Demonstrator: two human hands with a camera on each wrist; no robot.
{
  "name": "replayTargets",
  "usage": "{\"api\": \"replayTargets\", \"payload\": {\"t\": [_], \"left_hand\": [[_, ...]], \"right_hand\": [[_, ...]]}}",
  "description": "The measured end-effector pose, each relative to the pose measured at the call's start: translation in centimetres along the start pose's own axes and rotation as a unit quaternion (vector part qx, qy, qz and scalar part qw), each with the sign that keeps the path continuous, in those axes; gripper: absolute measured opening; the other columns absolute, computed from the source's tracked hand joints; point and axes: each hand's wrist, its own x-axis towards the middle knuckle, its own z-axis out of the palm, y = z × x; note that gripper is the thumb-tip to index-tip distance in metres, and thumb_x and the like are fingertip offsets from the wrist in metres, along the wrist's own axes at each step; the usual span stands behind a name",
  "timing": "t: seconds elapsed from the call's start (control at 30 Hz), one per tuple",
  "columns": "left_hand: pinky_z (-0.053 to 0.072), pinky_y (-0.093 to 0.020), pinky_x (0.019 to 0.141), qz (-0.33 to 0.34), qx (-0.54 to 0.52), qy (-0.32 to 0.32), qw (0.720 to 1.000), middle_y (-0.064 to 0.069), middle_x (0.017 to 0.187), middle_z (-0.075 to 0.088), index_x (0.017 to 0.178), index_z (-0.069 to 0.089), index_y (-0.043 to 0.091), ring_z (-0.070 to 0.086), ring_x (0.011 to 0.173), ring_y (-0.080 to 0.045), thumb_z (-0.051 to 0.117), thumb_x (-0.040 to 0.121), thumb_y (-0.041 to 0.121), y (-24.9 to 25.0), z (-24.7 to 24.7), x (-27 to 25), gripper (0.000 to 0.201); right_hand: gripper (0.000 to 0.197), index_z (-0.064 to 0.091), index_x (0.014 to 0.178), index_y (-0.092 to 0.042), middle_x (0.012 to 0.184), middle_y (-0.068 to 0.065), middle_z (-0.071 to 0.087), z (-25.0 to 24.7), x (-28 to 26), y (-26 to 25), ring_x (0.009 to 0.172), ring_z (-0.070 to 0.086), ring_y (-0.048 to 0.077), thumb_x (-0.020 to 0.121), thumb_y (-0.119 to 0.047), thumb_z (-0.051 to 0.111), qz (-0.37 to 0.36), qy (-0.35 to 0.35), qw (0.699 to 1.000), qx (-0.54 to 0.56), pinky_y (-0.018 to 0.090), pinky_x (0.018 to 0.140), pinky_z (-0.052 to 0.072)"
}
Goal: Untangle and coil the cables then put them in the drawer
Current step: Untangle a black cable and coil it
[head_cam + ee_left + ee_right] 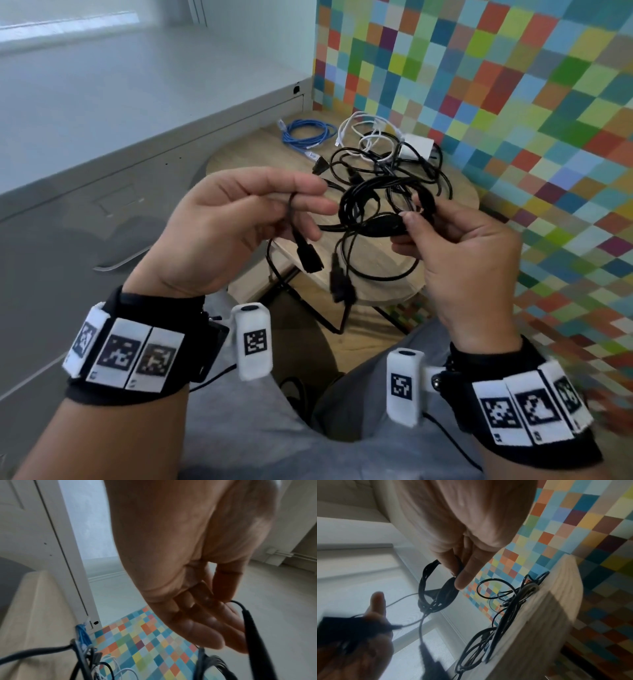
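My right hand (pixel 416 219) pinches a coiled bundle of thin black cable (pixel 370 202) above the near side of the round wooden table (pixel 459 192). In the right wrist view thumb and fingers grip the black coil (pixel 435 588). My left hand (pixel 294 202) pinches the same cable's loose end (pixel 240 604) between thumb and fingers. Its black plug (pixel 308 257) dangles below, and a second plug (pixel 340 284) hangs from the coil. On the table lie a tangle of black cables (pixel 411 164), white cables (pixel 363 133) with a white charger (pixel 416 145), and a blue cable (pixel 308 133).
A grey cabinet (pixel 68 205) with drawer fronts stands to the left of the table. A wall of coloured squares (pixel 513 85) runs along the right and back. My grey-trousered legs (pixel 239 428) sit below the hands, close to the table's metal frame.
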Motion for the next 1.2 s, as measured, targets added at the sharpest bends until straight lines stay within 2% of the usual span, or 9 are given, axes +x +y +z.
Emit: {"api": "replayTargets", "payload": {"t": [0.13, 0.33, 0.47, 0.53, 0.67, 0.77, 0.9, 1.03, 1.2], "left_hand": [[0.058, -0.040, 0.087, 0.016, 0.083, -0.033, 0.996, -0.010, 0.110, 0.078, 0.118, 0.075, 0.014, 0.075, 0.091, -0.028, 0.066, 0.094, 0.004, 0.4, 1.3, 0.0, 0.028], [0.055, -0.033, 0.067, 0.027, 0.242, 0.209, 0.947, -0.002, 0.074, 0.072, 0.099, 0.078, 0.018, 0.064, 0.067, -0.017, 0.062, 0.102, 0.019, -0.5, 0.8, 0.9, 0.017], [0.056, -0.053, 0.089, 0.005, 0.325, 0.261, 0.909, 0.004, 0.087, 0.071, 0.086, 0.078, 0.031, 0.066, 0.090, -0.025, 0.063, 0.100, 0.036, -1.8, -1.3, 1.1, 0.021], [0.057, -0.054, 0.092, -0.001, 0.265, 0.241, 0.934, -0.003, 0.085, 0.074, 0.083, 0.073, 0.023, 0.070, 0.091, -0.029, 0.058, 0.103, 0.027, -1.8, -1.2, 1.1, 0.025], [0.060, -0.037, 0.071, 0.004, 0.046, 0.186, 0.981, -0.003, 0.066, 0.062, 0.084, 0.059, 0.007, 0.068, 0.066, -0.025, 0.047, 0.101, 0.017, -1.1, -0.4, 1.0, 0.023], [0.057, -0.035, 0.072, 0.025, -0.009, 0.156, 0.987, 0.000, 0.064, 0.054, 0.085, 0.056, 0.007, 0.066, 0.067, -0.026, 0.041, 0.102, 0.015, -0.8, -0.2, 0.9, 0.024], [0.054, -0.046, 0.089, 0.046, -0.065, 0.138, 0.987, -0.002, 0.065, 0.046, 0.086, 0.057, 0.009, 0.070, 0.078, -0.031, 0.037, 0.104, 0.015, -0.9, 0.4, 1.0, 0.028], [0.056, -0.041, 0.069, 0.040, -0.087, 0.134, 0.986, -0.004, 0.068, 0.041, 0.089, 0.055, 0.009, 0.053, 0.049, -0.021, 0.039, 0.103, 0.017, -1.1, 1.7, 1.3, 0.022], [0.050, -0.037, 0.066, 0.056, -0.087, 0.131, 0.986, -0.003, 0.078, 0.049, 0.096, 0.056, 0.010, 0.043, 0.051, -0.016, 0.045, 0.098, 0.012, -1.0, 1.6, 1.2, 0.011]], "right_hand": [[0.019, 0.079, 0.102, -0.020, 0.082, 0.003, 0.080, 0.6, -0.2, 0.2, 0.069, 0.078, 0.023, 0.094, -0.004, 0.074, 0.033, -0.014, 0.999, 0.010, 0.033, 0.063, 0.064], [0.011, 0.075, 0.100, -0.007, 0.080, 0.004, 0.075, 0.7, 0.0, -0.1, 0.065, 0.073, 0.019, 0.096, 0.000, 0.067, 0.171, -0.032, 0.971, 0.162, 0.030, 0.062, 0.063], [0.017, 0.076, 0.091, -0.009, 0.078, 0.006, 0.077, 0.5, 0.3, -0.6, 0.063, 0.071, 0.017, 0.097, 0.000, 0.064, 0.184, -0.031, 0.960, 0.210, 0.024, 0.059, 0.060], [0.013, 0.074, 0.092, -0.008, 0.077, 0.006, 0.076, 0.5, 0.4, -0.6, 0.062, 0.071, 0.017, 0.097, -0.001, 0.064, 0.190, -0.019, 0.955, 0.225, 0.023, 0.059, 0.060], [0.015, 0.071, 0.088, -0.010, 0.071, 0.002, 0.073, 0.3, 0.7, -0.6, 0.059, 0.070, 0.015, 0.097, -0.002, 0.063, 0.223, 0.011, 0.936, 0.272, 0.021, 0.057, 0.059], [0.012, 0.071, 0.087, -0.009, 0.070, 0.003, 0.072, 0.2, 0.7, -1.0, 0.058, 0.070, 0.014, 0.096, -0.003, 0.064, 0.252, 0.012, 0.921, 0.295, 0.020, 0.055, 0.058], [0.009, 0.069, 0.089, -0.008, 0.071, 0.004, 0.071, 0.5, 0.4, -1.1, 0.060, 0.071, 0.014, 0.096, -0.004, 0.065, 0.280, 0.007, 0.908, 0.313, 0.019, 0.053, 0.058], [0.008, 0.068, 0.090, -0.006, 0.072, 0.006, 0.071, 0.9, 0.1, -1.6, 0.060, 0.072, 0.014, 0.095, -0.003, 0.064, 0.283, -0.001, 0.902, 0.326, 0.019, 0.052, 0.058], [0.003, 0.068, 0.091, -0.004, 0.075, 0.010, 0.071, 1.0, -0.1, -1.6, 0.062, 0.072, 0.017, 0.088, -0.006, 0.068, 0.285, -0.002, 0.899, 0.333, 0.021, 0.054, 0.060]]}}
